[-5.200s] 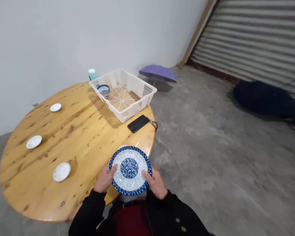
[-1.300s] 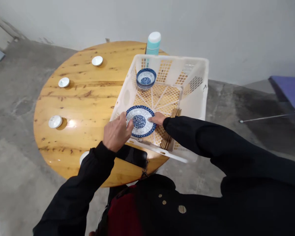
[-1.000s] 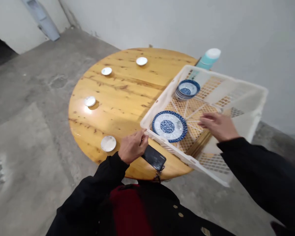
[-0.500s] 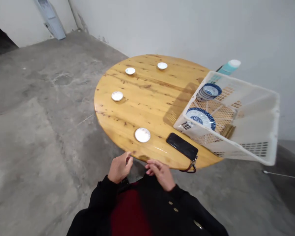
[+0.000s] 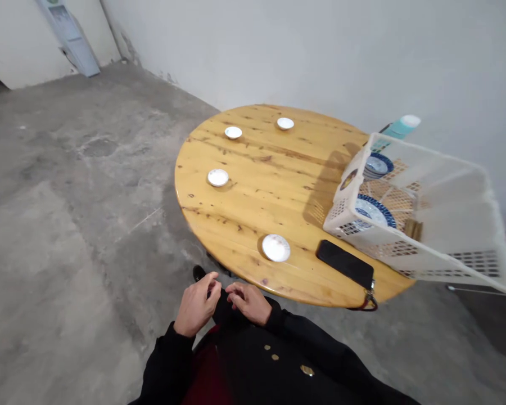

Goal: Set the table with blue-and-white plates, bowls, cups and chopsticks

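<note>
My left hand (image 5: 197,304) is loosely curved in front of my body, just off the table's near edge, with nothing in it. Facing it, my right hand (image 5: 250,304) has its fingers bent and also holds nothing. A small gap lies between the fingertips. Nearest to both hands is a small white dish (image 5: 276,248) on the round wooden table (image 5: 253,208). Farther round the tabletop are a second white dish (image 5: 218,178), a third one (image 5: 233,133) and another small dish (image 5: 285,123) at the back.
A white plastic basket (image 5: 409,259) stands at the table's right, holding stacked blue-and-white bowls (image 5: 378,165) and plates (image 5: 374,211). A black phone (image 5: 346,263) with a strap lies before it. Behind is a turquoise cylinder (image 5: 401,127). A water dispenser (image 5: 72,40) stands far left.
The view has shifted, so the table and basket sit farther right and slightly lower. My hands have drawn back from the table edge. The dishes have stayed in place on the tabletop.
</note>
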A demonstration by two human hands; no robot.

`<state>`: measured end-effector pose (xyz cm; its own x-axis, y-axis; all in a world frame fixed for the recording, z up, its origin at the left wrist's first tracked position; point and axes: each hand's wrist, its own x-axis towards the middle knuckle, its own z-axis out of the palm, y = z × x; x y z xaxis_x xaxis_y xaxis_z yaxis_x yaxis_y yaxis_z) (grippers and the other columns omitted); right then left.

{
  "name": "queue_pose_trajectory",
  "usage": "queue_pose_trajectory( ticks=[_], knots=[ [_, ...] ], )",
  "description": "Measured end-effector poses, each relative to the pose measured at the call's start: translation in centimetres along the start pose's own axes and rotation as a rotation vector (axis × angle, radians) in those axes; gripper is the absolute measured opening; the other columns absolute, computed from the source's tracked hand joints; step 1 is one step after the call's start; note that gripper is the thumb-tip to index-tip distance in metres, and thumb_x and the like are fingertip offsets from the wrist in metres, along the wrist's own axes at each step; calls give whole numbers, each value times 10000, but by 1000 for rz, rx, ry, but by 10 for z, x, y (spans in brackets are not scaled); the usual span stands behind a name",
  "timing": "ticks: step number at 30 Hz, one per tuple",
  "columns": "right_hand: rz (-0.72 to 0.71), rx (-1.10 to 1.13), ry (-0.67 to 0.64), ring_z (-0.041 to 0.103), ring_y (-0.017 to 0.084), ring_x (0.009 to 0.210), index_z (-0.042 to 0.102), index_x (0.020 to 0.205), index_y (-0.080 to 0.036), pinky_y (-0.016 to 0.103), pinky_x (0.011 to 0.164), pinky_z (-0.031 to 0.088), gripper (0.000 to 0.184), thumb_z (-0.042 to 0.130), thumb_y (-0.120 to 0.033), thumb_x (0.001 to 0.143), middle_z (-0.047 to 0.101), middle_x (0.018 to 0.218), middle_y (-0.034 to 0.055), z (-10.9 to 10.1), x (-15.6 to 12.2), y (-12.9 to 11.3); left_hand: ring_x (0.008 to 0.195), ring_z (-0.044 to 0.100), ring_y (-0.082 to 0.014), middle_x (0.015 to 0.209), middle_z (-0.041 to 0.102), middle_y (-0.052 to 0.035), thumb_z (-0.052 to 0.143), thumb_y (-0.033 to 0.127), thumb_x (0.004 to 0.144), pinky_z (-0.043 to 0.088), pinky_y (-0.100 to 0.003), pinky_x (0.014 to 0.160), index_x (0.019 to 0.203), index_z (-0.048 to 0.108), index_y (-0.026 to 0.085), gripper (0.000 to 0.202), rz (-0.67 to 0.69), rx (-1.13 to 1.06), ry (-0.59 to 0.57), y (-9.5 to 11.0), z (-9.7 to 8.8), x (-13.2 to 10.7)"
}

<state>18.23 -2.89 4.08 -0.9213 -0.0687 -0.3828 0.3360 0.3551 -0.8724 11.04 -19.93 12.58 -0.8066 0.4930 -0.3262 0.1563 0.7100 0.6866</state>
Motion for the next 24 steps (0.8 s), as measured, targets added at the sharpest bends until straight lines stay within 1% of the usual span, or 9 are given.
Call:
queue_pose_trajectory(
  ticks=[3, 6, 9, 12, 16, 19, 21, 24],
  knots=[
    [33, 38, -16, 701, 155, 657, 667, 1021, -148, 253, 639, 501, 240, 486, -161, 863, 744, 831, 47, 19, 48, -10, 1002, 719, -203, 1080, 762, -62, 394, 365, 966, 494, -292, 846, 1245, 611, 188, 395, 44, 13, 2, -26, -35, 32],
    [62, 52, 10, 692, 152, 652, 680, 1024, -142, 244, 629, 493, 246, 498, -155, 858, 744, 826, 49, 36, 105, -28, 1029, 717, -202, 1075, 760, -64, 392, 362, 967, 504, -298, 883, 1237, 602, 190, 383, 71, 33, 0, -55, -74, 63],
    [59, 34, 63, 683, 155, 684, 692, 1037, -150, 243, 651, 486, 249, 516, -168, 862, 751, 842, 46, 49, 162, -60, 1011, 726, -211, 1058, 765, -66, 408, 360, 957, 517, -313, 888, 1213, 609, 205, 360, 70, 82, -6, -83, -118, 91],
    [30, 1, 53, 669, 157, 706, 703, 1051, -158, 240, 668, 464, 269, 511, -158, 863, 751, 829, 38, 57, 212, -103, 996, 737, -218, 1073, 769, -78, 426, 363, 949, 538, -324, 884, 1206, 616, 211, 355, 59, 86, 23, -104, -161, 115],
    [-71, -140, -23, 657, 169, 740, 721, 1035, -187, 239, 657, 407, 269, 523, -159, 855, 740, 821, 32, 64, 265, -160, 1003, 745, -219, 1119, 767, -86, 455, 384, 938, 564, -310, 866, 1205, 628, 228, 355, 65, 18, 66, -124, -207, 147],
    [-67, -271, -40, 660, 178, 760, 721, 990, -185, 245, 639, 361, 223, 545, -178, 853, 747, 850, 48, 68, 299, -189, 973, 755, -211, 1081, 780, -68, 468, 387, 927, 575, -286, 815, 1177, 644, 249, 336, 85, 1, 45, -139, -238, 175],
    [-25, -311, 3, 673, 187, 780, 725, 1004, -192, 249, 638, 349, 222, 555, -196, 861, 754, 863, 52, 72, 321, -201, 962, 757, -208, 1069, 783, -63, 465, 398, 925, 576, -284, 802, 1180, 644, 249, 346, 116, 14, 17, -150, -261, 197],
    [56, -258, 127, 696, 194, 841, 735, 1057, -220, 247, 671, 381, 262, 561, -204, 862, 770, 902, 39, 79, 355, -211, 984, 751, -217, 1087, 778, -73, 448, 423, 923, 571, -311, 840, 1194, 639, 238, 380, 190, 55, -24, -168, -302, 234]
  ],
)
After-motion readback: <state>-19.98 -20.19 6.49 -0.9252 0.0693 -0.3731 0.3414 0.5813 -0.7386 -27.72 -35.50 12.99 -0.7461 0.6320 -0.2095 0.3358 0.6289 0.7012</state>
